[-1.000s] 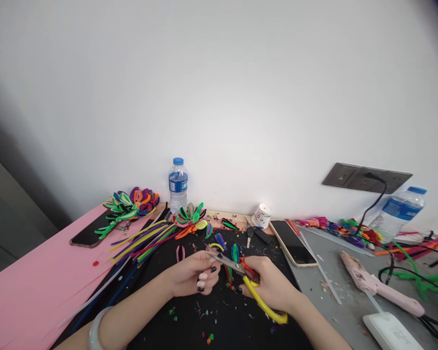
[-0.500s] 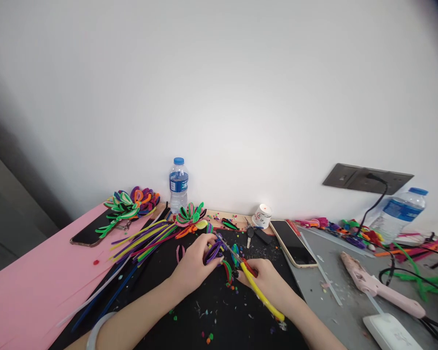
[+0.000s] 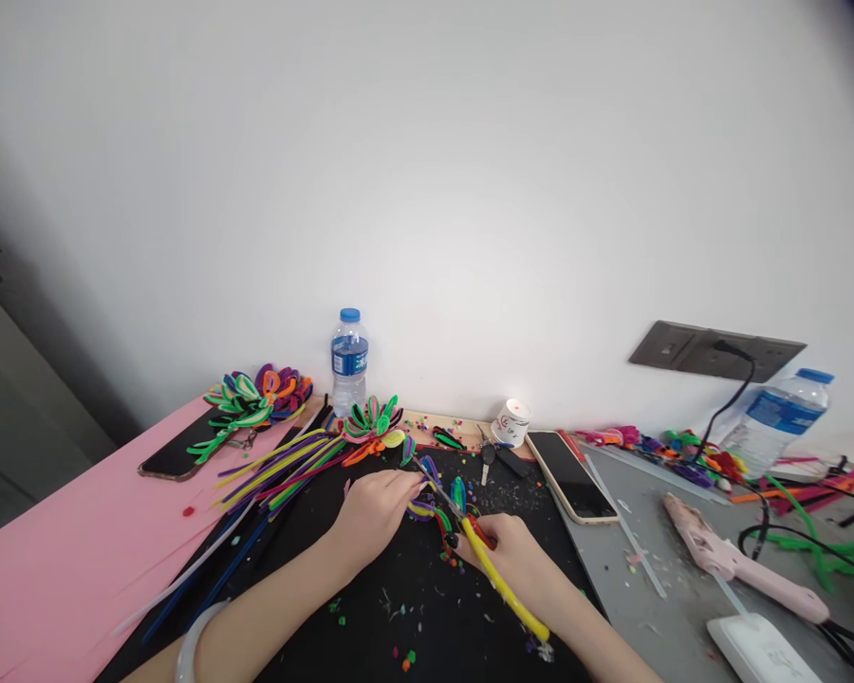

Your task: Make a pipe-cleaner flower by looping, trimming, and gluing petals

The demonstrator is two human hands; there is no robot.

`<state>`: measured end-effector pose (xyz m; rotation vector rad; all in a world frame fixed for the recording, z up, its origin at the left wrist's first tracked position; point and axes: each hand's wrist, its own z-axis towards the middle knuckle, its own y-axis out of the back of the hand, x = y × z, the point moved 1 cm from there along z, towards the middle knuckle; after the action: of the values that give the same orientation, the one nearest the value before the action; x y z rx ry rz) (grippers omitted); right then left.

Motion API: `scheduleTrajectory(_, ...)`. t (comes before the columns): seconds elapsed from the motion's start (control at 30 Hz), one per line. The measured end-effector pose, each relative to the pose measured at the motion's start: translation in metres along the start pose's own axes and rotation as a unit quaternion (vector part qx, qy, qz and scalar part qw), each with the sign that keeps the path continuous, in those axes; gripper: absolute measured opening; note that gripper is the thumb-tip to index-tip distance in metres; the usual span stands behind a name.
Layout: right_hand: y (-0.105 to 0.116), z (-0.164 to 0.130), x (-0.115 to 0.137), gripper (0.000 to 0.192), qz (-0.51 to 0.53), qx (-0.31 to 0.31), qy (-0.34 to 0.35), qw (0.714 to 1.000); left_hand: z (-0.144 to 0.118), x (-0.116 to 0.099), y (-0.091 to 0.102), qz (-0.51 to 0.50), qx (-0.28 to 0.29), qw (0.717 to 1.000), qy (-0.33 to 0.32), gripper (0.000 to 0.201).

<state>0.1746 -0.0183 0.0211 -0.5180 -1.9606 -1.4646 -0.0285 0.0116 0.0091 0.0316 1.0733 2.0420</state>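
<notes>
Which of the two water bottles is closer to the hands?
The upright water bottle with the blue cap, behind the left hand. The other bottle sits far right, near the wall socket.

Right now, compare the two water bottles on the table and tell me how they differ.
The near water bottle stands upright against the wall, behind the pipe-cleaner flowers; the far water bottle at the right edge leans at a tilt below the wall socket. The near one looks slimmer, the far one broader. Both are clear plastic with blue caps and blue labels.

Craft desk: pipe cleaners (image 3: 277, 470), glue gun (image 3: 744, 567) (scraps everywhere).
</notes>
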Motion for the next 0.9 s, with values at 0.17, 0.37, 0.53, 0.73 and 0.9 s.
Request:
scheduleTrajectory(0.17,0.000,0.001,-0.002,0.036,-0.004,-0.002,0.002,1.000,0.000,-0.002,0.000,-0.072,0.020,0.996,0.056,0.024)
scheduleTrajectory(0.37,0.002,0.000,-0.001,0.036,-0.040,-0.024,0.007,0.999,0.008,-0.001,0.001,-0.308,0.082,0.927,0.198,0.025)
scheduleTrajectory(0.53,0.008,0.001,0.000,0.034,-0.089,-0.044,0.021,0.995,0.009,0.004,-0.006,-0.528,0.106,0.793,0.285,0.020)
scheduleTrajectory(0.73,0.016,0.002,0.004,0.032,-0.124,-0.039,0.059,0.990,0.006,0.007,-0.007,-0.617,0.132,0.710,0.311,0.021)
scheduleTrajectory(0.9,0.018,-0.001,0.007,0.028,-0.131,-0.027,0.101,0.986,0.004,0.004,-0.005,-0.687,0.150,0.637,0.316,0.021)
